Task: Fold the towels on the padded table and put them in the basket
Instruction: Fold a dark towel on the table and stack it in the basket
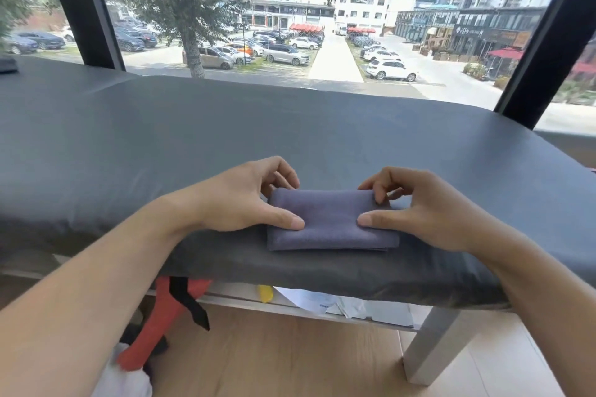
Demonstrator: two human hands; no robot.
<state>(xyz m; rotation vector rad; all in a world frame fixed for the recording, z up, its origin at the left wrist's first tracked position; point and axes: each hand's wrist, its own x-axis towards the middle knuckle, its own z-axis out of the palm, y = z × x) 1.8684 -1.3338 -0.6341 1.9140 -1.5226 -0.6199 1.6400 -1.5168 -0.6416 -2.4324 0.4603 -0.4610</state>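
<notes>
Left hand: the left hand point(240, 200) grips the left short end of the folded towel — thumb flat on the top face, fingers curled over the far left corner.
Right hand: the right hand point(422, 206) mirrors it on the right short end, thumb laid on the top face, curled fingers pinching the far right corner.
Towel: a purple-grey towel point(330, 221) lies between the two hands, folded into a flat compact rectangle with its layered edge showing along the side nearest the person; the thumbs point at each other across its top, well apart.
Padded table: under both hands and the towel stretches the dark grey padded table point(290, 138); the towel sits close to the table's near edge, and bare padding runs away beyond the fingertips to the far edge.
Table leg: below and to the right of the right forearm stands a pale table leg point(432, 348).
Shelf under the table: below the towel, papers point(345, 303) and a small yellow object point(265, 293) lie on a lower shelf.
Below the left forearm: a red bag-like item point(158, 316) with a black strap point(188, 301) hangs down toward the wooden floor point(290, 358).
Beyond the table: a window with dark frames point(80, 3) looks onto a tree point(190, 10), parked cars and buildings.
Basket: not seen from the head camera.
</notes>
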